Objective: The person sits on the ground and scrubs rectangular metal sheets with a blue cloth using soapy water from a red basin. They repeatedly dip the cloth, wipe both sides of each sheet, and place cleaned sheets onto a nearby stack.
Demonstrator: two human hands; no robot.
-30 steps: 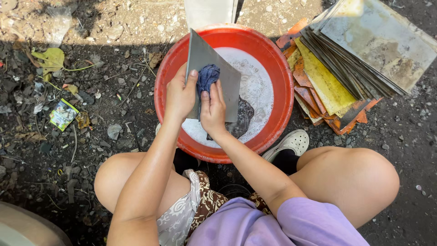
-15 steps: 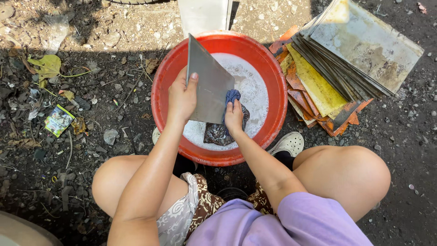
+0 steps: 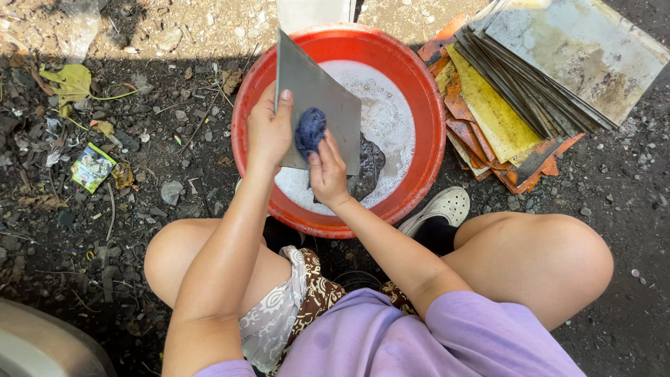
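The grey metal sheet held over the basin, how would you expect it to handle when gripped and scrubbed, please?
The grey metal sheet probably stays stiff: it stands flat with only the left hand gripping one edge. It is likely slippery, given the sudsy water in the red basin. Its thin edge may be sharp.

Hard sun, sharp focus
Glare whitens the ground beyond the left hand (image 3: 269, 132); deep shade nearer, edges perhaps slightly bowed
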